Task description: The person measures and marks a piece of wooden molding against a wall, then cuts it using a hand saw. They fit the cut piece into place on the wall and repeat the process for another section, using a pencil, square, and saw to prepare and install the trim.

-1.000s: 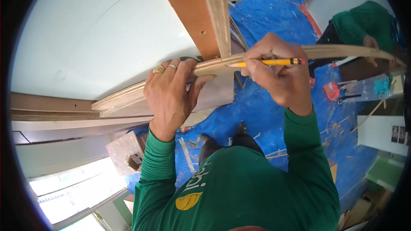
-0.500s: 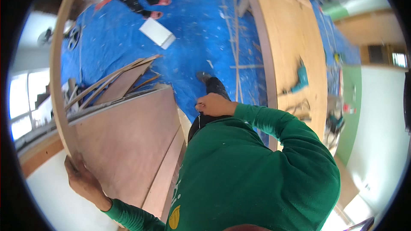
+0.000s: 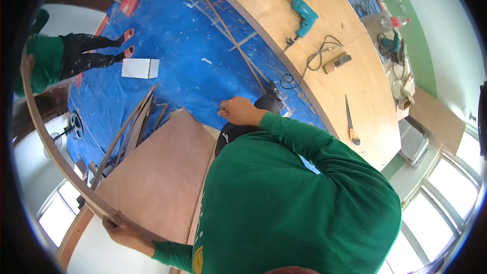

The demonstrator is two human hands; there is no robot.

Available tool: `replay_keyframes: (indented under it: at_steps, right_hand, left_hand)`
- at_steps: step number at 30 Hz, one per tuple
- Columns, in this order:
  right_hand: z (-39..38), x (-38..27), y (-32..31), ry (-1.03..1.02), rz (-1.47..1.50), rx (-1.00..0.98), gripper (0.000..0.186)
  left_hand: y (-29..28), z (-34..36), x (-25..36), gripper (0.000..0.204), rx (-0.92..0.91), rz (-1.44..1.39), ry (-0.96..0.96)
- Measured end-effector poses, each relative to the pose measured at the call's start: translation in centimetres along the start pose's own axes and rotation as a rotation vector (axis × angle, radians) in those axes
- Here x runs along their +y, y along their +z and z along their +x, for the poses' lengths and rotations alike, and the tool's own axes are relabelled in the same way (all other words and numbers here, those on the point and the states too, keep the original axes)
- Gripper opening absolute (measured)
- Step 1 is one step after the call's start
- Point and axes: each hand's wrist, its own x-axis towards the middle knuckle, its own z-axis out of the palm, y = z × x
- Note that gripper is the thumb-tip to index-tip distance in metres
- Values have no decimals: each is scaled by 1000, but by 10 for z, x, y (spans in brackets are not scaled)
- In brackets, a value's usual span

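One wooden strip (image 3: pixel 70 173) clasped in left grip (image 3: pixel 124 231), right grip (image 3: pixel 241 110) unclear, drill (image 3: pixel 304 16), handsaw (image 3: pixel 350 122) on tabletop (image 3: pixel 317 94)

Lettering: A short line of white letters (image 3: pixel 201 234) stands on the front of the green shirt (image 3: pixel 289 198), on the side toward the person's left arm. The line lies along the edge of the visible cloth and is steeply foreshortened. Only parts of the letters show; the word is not legible.

Symbol: A yellow emblem (image 3: pixel 198 260) stands on the same shirt, at the end of the lettering nearest the lower edge of the view. It is partly visible, with one side curving out of sight.

Other surfaces: Any marking on the teal drill (image 3: pixel 304 16) or the bottle (image 3: pixel 397 22) is too small to read.
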Motion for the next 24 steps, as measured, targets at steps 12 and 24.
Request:
replay_keyframes:
  at_steps: [12, 24]
  right_hand:
    - [-93, 122, -68, -69, -94, -56, 34]
    - [-98, 90, -105, 63, 562, -81, 68]
  left_hand:
    - [147, -95, 35, 54, -359, -384, -122]
    - [323, -148, 215, 56, -711, -754, -187]
